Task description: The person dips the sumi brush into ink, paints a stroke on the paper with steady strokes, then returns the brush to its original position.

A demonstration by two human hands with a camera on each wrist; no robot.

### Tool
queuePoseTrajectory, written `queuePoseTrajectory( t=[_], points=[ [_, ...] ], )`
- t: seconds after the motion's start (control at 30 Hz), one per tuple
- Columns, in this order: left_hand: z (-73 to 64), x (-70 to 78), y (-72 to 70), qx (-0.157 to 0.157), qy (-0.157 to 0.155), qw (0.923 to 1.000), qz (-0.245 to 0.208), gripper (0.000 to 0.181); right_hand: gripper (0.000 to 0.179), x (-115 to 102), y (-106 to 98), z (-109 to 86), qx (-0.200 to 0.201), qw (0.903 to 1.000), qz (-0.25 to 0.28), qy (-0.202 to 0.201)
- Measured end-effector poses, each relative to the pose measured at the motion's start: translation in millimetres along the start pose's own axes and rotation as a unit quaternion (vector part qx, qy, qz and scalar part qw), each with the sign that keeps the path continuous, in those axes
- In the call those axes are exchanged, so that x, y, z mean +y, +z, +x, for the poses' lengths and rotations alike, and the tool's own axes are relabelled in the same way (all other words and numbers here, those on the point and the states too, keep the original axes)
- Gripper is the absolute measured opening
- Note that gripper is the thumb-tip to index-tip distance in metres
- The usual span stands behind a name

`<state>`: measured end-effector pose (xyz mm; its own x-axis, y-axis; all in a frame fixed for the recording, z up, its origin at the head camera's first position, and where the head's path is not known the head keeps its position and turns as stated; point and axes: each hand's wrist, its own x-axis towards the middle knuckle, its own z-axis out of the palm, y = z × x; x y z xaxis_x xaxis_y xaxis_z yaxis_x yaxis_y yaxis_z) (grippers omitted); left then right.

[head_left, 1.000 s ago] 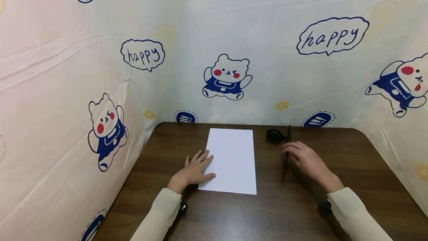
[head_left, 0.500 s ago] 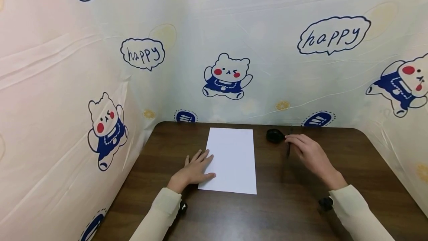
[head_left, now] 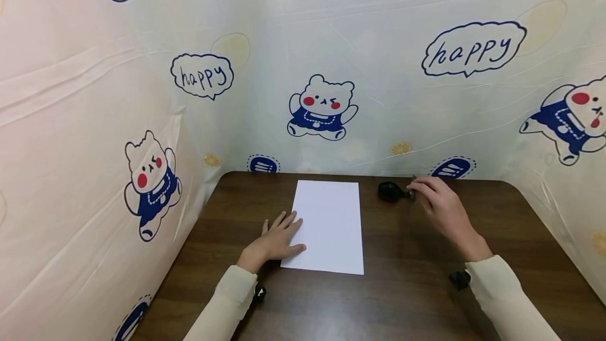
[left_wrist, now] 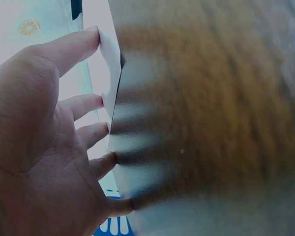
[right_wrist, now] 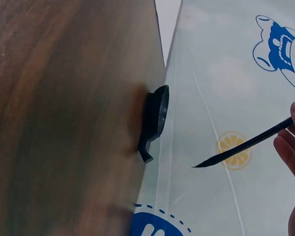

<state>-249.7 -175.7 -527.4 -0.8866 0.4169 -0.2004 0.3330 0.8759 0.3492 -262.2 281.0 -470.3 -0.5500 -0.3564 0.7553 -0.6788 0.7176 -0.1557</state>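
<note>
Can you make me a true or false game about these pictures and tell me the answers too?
1. The left hand touches the white paper. True.
2. The right hand holds a black brush. True.
3. The paper is covered in drawings. False: no marks show on it.
4. In the head view, a black dish lies right of the paper. True.
5. The brush's tip touches the paper. False: it is away from the paper.

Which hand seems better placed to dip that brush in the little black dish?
Probably the right: the right hand pinches the brush close beside the black dish, while the left hand lies spread on the paper's left edge, farther off.
</note>
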Motion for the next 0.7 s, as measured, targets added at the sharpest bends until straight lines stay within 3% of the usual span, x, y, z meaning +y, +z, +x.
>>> queuePoseTrajectory(
  t=[0.27,0.5,0.7],
  points=[
    [3.4,-9.7,8.7,0.015,0.02,0.9992,-0.03,0.087,0.033,-3.0,-1.1,8.7,0.045,0.9989,0.004,0.009],
    [-0.4,0.8,-0.2,0.001,0.001,0.9999,-0.01,0.083,0.026,-3.9,-1.3,14.2,0.06,0.9974,-0.011,0.038],
    [0.1,1.8,1.0,0.001,-0.005,1.0,0.0,0.083,0.018,-0.9,1.2,15.1,0.083,0.9939,0.001,0.073]
  ],
)
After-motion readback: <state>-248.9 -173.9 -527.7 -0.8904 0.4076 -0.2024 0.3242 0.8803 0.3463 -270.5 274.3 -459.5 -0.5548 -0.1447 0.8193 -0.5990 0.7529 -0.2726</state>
